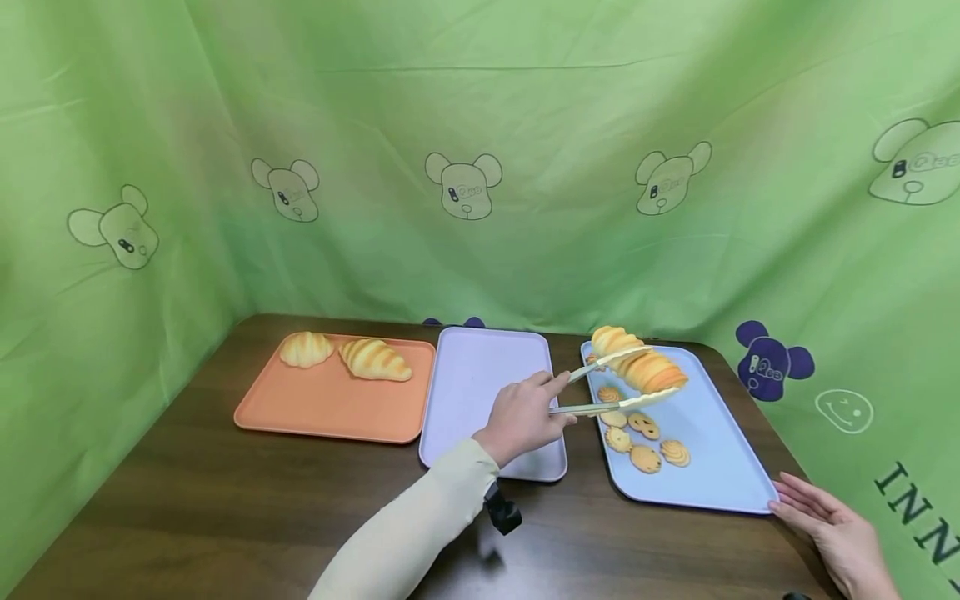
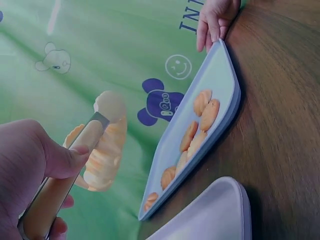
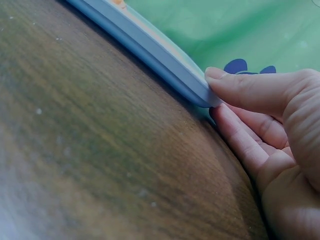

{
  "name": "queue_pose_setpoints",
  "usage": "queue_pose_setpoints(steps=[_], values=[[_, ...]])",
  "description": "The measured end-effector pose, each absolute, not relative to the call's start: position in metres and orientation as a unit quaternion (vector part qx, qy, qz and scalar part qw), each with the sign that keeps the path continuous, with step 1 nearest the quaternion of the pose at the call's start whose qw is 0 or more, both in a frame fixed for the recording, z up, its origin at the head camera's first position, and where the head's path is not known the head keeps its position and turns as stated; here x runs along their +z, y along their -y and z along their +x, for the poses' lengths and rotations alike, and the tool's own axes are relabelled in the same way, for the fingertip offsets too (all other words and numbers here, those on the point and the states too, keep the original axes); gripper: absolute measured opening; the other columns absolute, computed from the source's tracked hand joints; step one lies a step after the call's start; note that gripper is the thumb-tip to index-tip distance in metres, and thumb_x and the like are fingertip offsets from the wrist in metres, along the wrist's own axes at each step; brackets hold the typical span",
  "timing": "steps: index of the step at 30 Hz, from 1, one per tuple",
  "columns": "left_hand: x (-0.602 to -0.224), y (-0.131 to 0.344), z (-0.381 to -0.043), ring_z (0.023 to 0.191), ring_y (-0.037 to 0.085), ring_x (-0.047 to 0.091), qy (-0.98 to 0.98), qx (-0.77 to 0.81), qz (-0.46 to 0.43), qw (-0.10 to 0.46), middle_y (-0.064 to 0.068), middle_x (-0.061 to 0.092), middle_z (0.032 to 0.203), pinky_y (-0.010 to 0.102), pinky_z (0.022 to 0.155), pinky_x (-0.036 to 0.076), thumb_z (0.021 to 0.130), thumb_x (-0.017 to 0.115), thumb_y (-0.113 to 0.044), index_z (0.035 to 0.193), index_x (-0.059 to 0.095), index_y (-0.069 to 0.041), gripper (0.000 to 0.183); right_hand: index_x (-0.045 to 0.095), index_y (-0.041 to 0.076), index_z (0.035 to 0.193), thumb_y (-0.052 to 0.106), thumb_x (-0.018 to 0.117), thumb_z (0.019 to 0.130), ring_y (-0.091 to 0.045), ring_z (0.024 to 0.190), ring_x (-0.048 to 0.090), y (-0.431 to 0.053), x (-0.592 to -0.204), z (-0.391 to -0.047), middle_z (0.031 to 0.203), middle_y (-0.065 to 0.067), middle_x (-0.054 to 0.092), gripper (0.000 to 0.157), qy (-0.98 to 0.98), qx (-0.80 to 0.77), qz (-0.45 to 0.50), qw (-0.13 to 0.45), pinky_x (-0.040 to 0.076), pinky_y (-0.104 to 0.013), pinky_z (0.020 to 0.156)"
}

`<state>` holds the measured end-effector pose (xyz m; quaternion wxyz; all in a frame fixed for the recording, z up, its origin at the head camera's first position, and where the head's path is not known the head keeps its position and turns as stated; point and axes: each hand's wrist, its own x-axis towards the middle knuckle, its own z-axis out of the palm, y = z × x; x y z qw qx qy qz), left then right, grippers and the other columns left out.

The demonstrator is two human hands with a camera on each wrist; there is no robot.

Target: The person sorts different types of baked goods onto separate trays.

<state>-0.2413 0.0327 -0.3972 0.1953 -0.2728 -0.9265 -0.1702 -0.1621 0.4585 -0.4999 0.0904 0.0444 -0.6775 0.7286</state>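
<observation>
My left hand (image 1: pixel 525 419) grips a pair of metal tongs (image 1: pixel 585 409) with pale tips. Between the tips is a long, ridged golden bread roll (image 1: pixel 633 360), raised over the far part of the blue tray (image 1: pixel 720 454). The left wrist view shows the thumb (image 2: pixel 75 159) lying along the tongs' handle and the roll beyond it. At the blue tray's near right corner, my right hand (image 1: pixel 836 525) pinches the rim, thumb on top and fingers at the underside. Several cookies (image 1: pixel 645 458) lie on that tray's left half, partly under the tongs.
A lilac tray (image 1: pixel 487 358) stands in the middle, left of the blue one. Farther left, an orange tray (image 1: pixel 330 408) holds a croissant (image 1: pixel 373 360) and a smaller bread roll (image 1: pixel 306 349). Green printed cloth (image 1: pixel 390 250) hangs behind and beside the dark wooden table (image 1: pixel 225 508).
</observation>
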Motion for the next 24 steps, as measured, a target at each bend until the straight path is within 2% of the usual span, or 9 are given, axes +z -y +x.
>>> queue_pose_setpoints(steps=[5,11,18,24], values=[[-0.399,-0.018,-0.238,0.058,0.009,0.053,0.92,-0.175,-0.274,0.22,-0.002,0.067,0.102,0.025,0.052,0.045,0.083,0.079,-0.039,0.135,0.064,-0.014,0.06,0.074,0.021,0.116,-0.022,0.058,0.088,0.001,0.094,0.068,-0.459,-0.5,-0.162,0.102,0.008,0.074,0.053,0.676,0.73,0.048,0.088,0.05,-0.012,0.076],[-0.397,0.0,-0.233,0.058,0.011,0.051,0.914,-0.2,-0.277,0.218,0.001,0.068,0.102,0.028,0.051,0.045,0.083,0.079,-0.035,0.134,0.063,-0.011,0.059,0.074,0.02,0.116,-0.022,0.057,0.088,0.0,0.094,0.068,-0.459,-0.501,-0.163,0.102,0.007,0.075,0.053,0.668,0.736,0.051,0.093,0.05,-0.013,0.076],[-0.4,0.024,-0.224,0.065,0.019,0.062,0.909,-0.214,-0.275,0.23,0.002,0.068,0.103,0.033,0.055,0.049,0.081,0.082,-0.032,0.133,0.064,-0.009,0.059,0.074,0.019,0.116,-0.023,0.057,0.088,-0.001,0.094,0.068,-0.459,-0.501,-0.163,0.102,0.006,0.074,0.053,0.662,0.743,0.052,0.087,0.05,-0.013,0.076],[-0.4,0.044,-0.219,0.065,0.021,0.063,0.906,-0.22,-0.264,0.248,0.003,0.068,0.103,0.035,0.056,0.05,0.08,0.083,-0.031,0.132,0.065,-0.008,0.059,0.075,0.021,0.115,-0.023,0.057,0.088,0.0,0.094,0.068,-0.46,-0.502,-0.163,0.103,0.006,0.074,0.054,0.658,0.747,0.049,0.079,0.051,-0.014,0.076]])
